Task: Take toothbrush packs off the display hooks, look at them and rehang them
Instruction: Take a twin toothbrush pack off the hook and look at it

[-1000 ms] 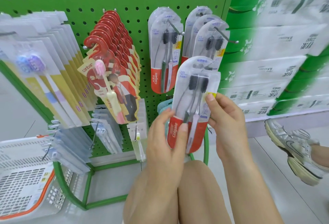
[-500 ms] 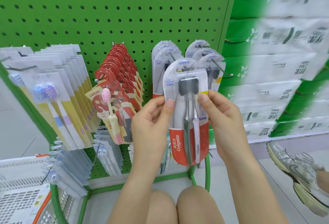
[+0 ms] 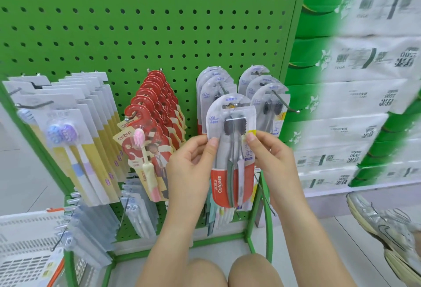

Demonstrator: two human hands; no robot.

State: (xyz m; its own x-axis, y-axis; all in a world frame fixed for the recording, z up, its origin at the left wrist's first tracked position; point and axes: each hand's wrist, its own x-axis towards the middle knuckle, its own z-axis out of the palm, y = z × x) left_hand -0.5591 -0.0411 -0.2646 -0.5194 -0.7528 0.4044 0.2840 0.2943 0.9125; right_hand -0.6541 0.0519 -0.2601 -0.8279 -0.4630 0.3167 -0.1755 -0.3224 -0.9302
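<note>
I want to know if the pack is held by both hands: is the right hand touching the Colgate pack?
Touching. The head view shows the right hand pinching the right edge of the Colgate pack, thumb lying on its front.

Hands: two, left (image 3: 191, 161) and right (image 3: 273, 159). Held pack (image 3: 231, 150): one, with two brushes. Left hook: three hanging packs (image 3: 214, 86). Right hook: three (image 3: 268, 97). Shoe (image 3: 387, 234): one.

Stacked tissue packs (image 3: 355, 113) (blurred), white basket (image 3: 25, 248), sneaker (image 3: 385, 229)
</note>
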